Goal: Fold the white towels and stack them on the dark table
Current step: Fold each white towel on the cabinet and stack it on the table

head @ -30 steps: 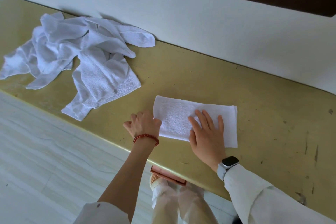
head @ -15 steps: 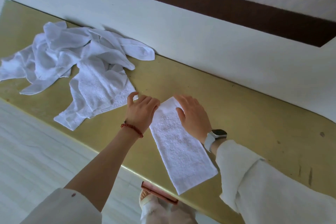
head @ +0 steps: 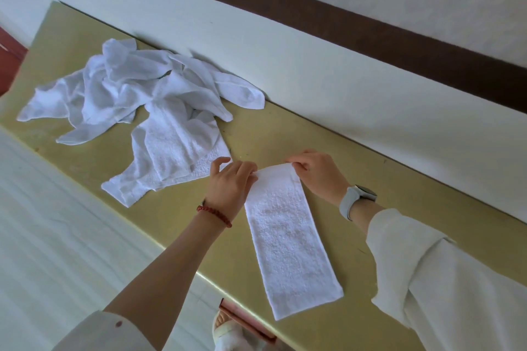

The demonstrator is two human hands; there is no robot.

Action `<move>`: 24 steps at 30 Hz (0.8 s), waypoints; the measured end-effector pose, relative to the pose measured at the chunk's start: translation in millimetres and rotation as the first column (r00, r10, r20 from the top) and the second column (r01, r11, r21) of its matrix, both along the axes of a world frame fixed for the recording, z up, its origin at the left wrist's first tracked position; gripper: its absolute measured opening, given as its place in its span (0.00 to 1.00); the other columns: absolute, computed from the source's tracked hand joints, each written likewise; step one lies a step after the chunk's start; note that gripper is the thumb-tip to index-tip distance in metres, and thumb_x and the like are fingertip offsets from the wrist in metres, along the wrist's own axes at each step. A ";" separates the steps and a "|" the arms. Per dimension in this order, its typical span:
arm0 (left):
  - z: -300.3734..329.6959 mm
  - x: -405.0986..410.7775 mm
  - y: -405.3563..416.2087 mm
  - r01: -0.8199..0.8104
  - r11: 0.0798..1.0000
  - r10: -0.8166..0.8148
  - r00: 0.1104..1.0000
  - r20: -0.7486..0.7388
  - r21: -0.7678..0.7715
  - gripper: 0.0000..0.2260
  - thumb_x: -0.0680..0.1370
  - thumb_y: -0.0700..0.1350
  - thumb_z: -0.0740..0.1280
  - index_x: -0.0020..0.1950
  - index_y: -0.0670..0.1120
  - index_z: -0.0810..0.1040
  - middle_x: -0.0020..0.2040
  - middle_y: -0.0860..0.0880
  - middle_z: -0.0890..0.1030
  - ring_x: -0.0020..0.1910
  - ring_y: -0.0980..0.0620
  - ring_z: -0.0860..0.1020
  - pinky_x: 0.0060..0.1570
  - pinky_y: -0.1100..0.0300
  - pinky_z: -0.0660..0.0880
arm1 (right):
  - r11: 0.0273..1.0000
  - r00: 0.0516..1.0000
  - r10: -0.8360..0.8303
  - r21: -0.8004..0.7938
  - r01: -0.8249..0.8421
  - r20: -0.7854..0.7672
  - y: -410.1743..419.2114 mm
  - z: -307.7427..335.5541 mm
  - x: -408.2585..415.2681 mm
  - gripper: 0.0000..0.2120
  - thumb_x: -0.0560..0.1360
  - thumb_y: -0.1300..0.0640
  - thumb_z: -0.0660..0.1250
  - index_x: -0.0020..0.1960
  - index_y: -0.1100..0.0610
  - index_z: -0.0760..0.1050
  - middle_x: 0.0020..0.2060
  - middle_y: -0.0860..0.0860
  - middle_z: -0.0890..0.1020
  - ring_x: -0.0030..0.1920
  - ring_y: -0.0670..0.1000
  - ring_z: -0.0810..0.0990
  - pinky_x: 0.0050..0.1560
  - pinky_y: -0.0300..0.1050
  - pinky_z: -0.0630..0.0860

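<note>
A white towel (head: 288, 239), folded into a long strip, is laid flat on the yellowish worktop (head: 370, 179), w/ its near end reaching almost to the worktop's front edge. Its far end is held at both corners: the left corner is pinched by the left hand (head: 231, 182), the right corner by the right hand (head: 316, 172). Both grips are closed on the cloth w/ curled fingers, and the far edge looks lifted a bit off the surface.

Just left of the left grip, approx touching distance, a pile of unfolded towels (head: 142, 114) is heaped on the same worktop, crumpled and overlapping, w/ one corner trailing toward the front edge.

A red bead bracelet (head: 215, 214) is worn on the left wrist, a watch w/ a pale strap (head: 356, 199) on the right wrist. Behind both grips a white wall (head: 313, 71) w/ a dark brown band is seen. A dark table can't be made out anywhere in view.
</note>
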State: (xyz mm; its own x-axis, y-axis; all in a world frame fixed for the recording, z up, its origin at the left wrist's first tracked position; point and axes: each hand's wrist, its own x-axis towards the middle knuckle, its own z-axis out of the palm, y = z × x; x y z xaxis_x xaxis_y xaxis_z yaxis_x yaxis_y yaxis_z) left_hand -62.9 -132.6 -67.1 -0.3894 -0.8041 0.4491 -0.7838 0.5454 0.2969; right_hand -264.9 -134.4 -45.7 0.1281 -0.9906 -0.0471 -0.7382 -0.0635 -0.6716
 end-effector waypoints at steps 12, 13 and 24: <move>8.7 1.0 -6.8 -0.162 0.986 0.162 0.986 0.026 0.022 0.05 0.71 0.41 0.64 0.38 0.45 0.80 0.34 0.50 0.78 0.32 0.50 0.77 0.48 0.57 0.67 | 0.999 0.999 -0.022 0.024 0.023 -0.047 -11.4 10.3 3.0 0.14 0.77 0.66 0.57 0.58 0.63 0.77 0.51 0.59 0.77 0.46 0.55 0.76 0.48 0.41 0.69; 12.7 0.3 -5.2 -0.168 0.986 0.168 0.986 0.012 -0.024 0.06 0.72 0.41 0.64 0.38 0.45 0.79 0.34 0.50 0.78 0.32 0.50 0.77 0.47 0.59 0.65 | 1.000 0.999 -0.022 -0.020 0.021 -0.028 -8.0 13.8 0.8 0.13 0.77 0.66 0.58 0.57 0.63 0.77 0.50 0.59 0.77 0.45 0.55 0.76 0.48 0.39 0.69; -9.1 -5.1 107.3 -0.040 0.997 0.031 0.992 -0.125 -0.072 0.11 0.69 0.37 0.71 0.43 0.50 0.72 0.35 0.51 0.79 0.37 0.54 0.70 0.39 0.61 0.65 | 0.968 1.000 0.013 -0.252 -0.014 -0.005 110.8 -12.7 -18.9 0.11 0.74 0.61 0.59 0.49 0.60 0.80 0.43 0.54 0.77 0.37 0.47 0.75 0.38 0.37 0.74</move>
State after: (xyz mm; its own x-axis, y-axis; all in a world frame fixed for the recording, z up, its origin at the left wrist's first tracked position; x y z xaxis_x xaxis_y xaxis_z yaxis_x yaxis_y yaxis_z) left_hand -68.0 -25.3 -76.2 -0.2991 -0.7788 0.5513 -0.7625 0.5424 0.3526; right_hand -283.8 -23.6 -58.5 0.1415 -0.9688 0.2037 -0.7381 -0.2403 -0.6305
